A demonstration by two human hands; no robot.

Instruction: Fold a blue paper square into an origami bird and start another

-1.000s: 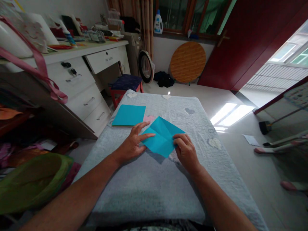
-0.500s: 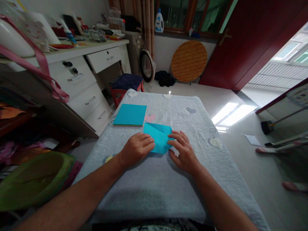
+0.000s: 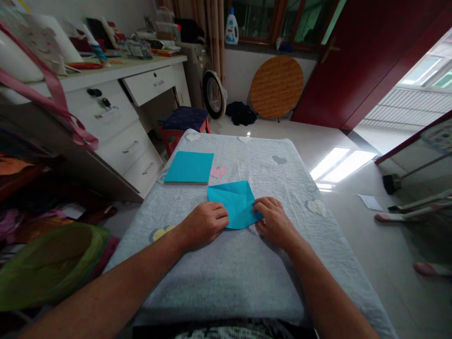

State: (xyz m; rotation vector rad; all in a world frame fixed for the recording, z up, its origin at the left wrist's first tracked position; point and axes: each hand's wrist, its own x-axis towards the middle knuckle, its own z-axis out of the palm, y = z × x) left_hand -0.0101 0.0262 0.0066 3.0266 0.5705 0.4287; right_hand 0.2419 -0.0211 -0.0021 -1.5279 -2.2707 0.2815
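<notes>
From left to right, we see a green container (image 3: 97,235), a white desk (image 3: 146,87) and a table (image 3: 261,278) spread with pale, heart-patterned cloth. On it, a stack of blue paper (image 3: 190,168) lies beyond the left hand (image 3: 208,221), whose curled fingers close on the near-left part of a creased blue sheet (image 3: 237,205); the right hand (image 3: 274,217) pinches the sheet's right corner. Farther right stands a red door (image 3: 325,80). The fingers hide the gripped edges, the frame cuts off the container, and we cannot identify the pink-tipped forms (image 3: 391,217) at right
</notes>
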